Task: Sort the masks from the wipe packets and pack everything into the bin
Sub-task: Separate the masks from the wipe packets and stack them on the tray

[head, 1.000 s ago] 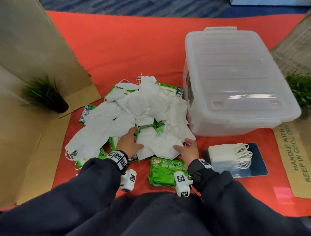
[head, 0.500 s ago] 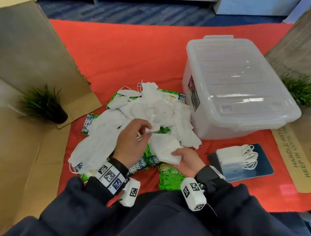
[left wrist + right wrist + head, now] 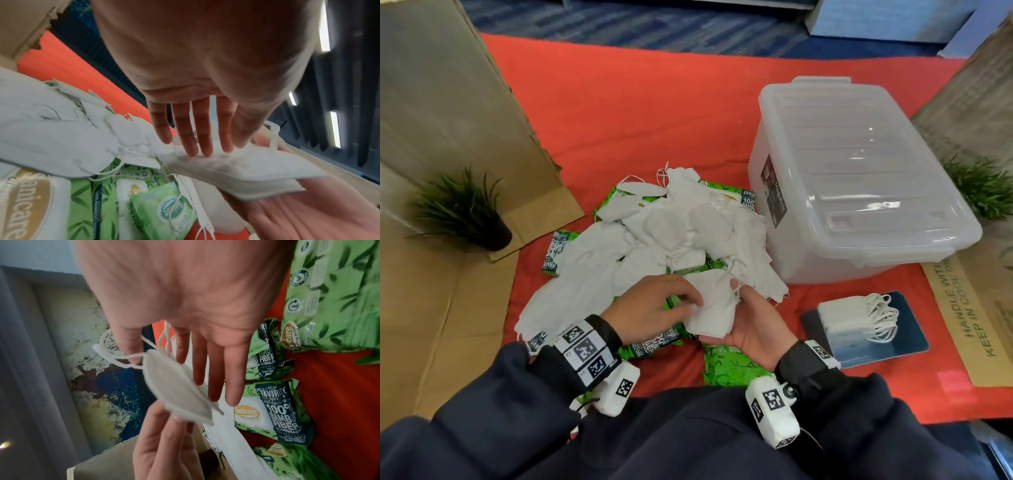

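Note:
A heap of white masks lies on the red cloth over several green wipe packets. I hold one folded white mask just above the heap's near edge. My right hand is palm up beneath it, with the thumb on its top corner. My left hand pinches its left edge. In the left wrist view the fingertips lie on the mask. The right wrist view shows the mask between my right thumb and fingers, an ear loop by the thumb. The clear bin stands at the right with its lid on.
A neat stack of masks sits on a dark blue pad right of my hands. Small potted plants stand at the left and at the far right. Cardboard panels wall in both sides.
My right hand has lifted one mask off the heap's near edge and turned palm up. My left hand has left the heap and taken the same mask's edge.

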The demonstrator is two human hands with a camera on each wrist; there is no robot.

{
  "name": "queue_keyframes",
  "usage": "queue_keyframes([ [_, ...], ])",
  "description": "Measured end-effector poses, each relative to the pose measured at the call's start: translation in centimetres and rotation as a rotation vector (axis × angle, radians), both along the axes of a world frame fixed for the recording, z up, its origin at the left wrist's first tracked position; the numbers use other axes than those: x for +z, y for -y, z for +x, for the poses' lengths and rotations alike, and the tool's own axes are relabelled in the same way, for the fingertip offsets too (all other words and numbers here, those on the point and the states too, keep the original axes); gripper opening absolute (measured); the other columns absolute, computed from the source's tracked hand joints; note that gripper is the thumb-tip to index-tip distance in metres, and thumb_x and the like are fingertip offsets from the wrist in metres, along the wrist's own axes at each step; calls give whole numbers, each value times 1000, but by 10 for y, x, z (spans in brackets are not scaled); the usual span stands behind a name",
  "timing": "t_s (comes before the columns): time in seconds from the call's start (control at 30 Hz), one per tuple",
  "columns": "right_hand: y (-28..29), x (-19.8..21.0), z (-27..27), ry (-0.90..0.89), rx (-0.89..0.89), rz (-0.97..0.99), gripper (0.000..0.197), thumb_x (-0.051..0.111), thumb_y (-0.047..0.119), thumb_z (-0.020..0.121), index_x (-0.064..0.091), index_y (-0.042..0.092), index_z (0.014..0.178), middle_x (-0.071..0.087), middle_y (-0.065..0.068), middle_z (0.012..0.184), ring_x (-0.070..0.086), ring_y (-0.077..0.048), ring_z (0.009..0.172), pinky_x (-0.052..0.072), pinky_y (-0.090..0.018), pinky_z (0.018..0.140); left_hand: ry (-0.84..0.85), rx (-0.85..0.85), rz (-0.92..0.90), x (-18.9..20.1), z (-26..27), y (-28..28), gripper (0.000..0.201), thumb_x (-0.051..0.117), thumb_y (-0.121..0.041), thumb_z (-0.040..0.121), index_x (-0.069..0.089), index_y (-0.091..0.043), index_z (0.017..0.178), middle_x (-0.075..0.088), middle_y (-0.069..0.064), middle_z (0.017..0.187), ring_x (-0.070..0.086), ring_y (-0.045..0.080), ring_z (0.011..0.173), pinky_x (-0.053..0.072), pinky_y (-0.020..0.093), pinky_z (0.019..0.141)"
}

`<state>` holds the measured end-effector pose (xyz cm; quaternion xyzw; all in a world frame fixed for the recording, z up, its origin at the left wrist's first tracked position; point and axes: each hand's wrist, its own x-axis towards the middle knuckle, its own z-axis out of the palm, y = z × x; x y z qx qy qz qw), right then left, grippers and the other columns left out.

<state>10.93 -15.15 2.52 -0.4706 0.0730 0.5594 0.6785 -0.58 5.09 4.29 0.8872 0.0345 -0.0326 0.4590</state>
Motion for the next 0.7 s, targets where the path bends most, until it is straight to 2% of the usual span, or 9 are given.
queue_keyframes([
  [0.1, -2, 8, -3, 115, 36, -30, 48, 67, 35, 86, 67, 10, 128, 67, -21, 127, 62, -46, 111, 51, -68, 93, 93, 180, 22, 6, 8, -5, 32, 81, -40, 83, 68, -37, 112, 61, -18, 109, 59, 3, 102, 44, 23, 86],
  [0.17, -2, 11, -3, 160, 38, -36, 39, 67, 33, 88, 68, 9, 118, 70, -18, 109, 67, -36, 93, 58, -55, 80, 86, 226, 77, 10, 13, -8, 58, 85, -50, 75, 58, -44, 126, 48, -18, 127, 49, -2, 116, 40, 17, 95],
  [0.27, -1, 17, -3, 191, 38, -27, 10, 58, 15, 100, 64, 10, 106, 69, -11, 93, 69, -26, 79, 61, -44, 68, -112, 141, 91, 12, 21, -11, 83, 83, -61, 72, 41, -50, 143, 41, -19, 143, 40, 0, 129, 36, 23, 104],
  [0.33, -2, 19, -3, 195, 16, -9, 11, 53, 9, 101, 64, 9, 103, 70, -10, 89, 70, -25, 75, 62, -44, 66, -172, 119, 59, 6, 22, -14, 68, 80, -59, 77, 52, -44, 138, 56, -18, 133, 51, 1, 121, 42, 24, 97],
  [0.43, 2, 17, 1, 118, -70, 11, 19, 54, 20, 102, 67, 8, 104, 70, -11, 92, 70, -26, 79, 61, -44, 70, -213, 99, 9, -5, 19, -19, 29, 75, -53, 86, 70, -32, 105, 70, -14, 103, 63, 4, 97, 50, 34, 85],
  [0.5, 7, 10, 7, 11, -114, 33, 23, 61, 28, 94, 68, 7, 99, 67, -15, 99, 67, -33, 91, 57, -51, 83, -221, 114, -21, -13, 14, -22, 25, 70, -53, 89, 70, -30, 100, 70, -12, 98, 64, 6, 94, 51, 40, 88],
  [0.57, 12, 5, 11, -34, -156, 43, 28, 72, 37, 87, 67, 9, 85, 64, -14, 98, 64, -36, 102, 53, -56, 94, -236, 151, -79, -19, 8, -24, 26, 64, -53, 90, 70, -31, 104, 71, -13, 103, 65, 8, 99, 51, 42, 93],
  [0.63, 13, 2, 11, 16, -118, 58, 37, 90, 39, 71, 66, 12, 81, 66, -15, 99, 66, -35, 104, 55, -53, 94, -263, 160, -151, -24, 2, -26, 24, 60, -49, 94, 70, -29, 102, 72, -10, 101, 67, 13, 98, 50, 46, 93],
  [0.7, 13, 1, 8, 103, -44, 52, 51, 100, 25, 57, 62, 12, 89, 69, -18, 105, 69, -32, 97, 58, -48, 85, -291, 152, -220, -26, -1, -21, 24, 59, -48, 95, 70, -26, 98, 72, -5, 97, 67, 19, 95, 50, 47, 90],
])
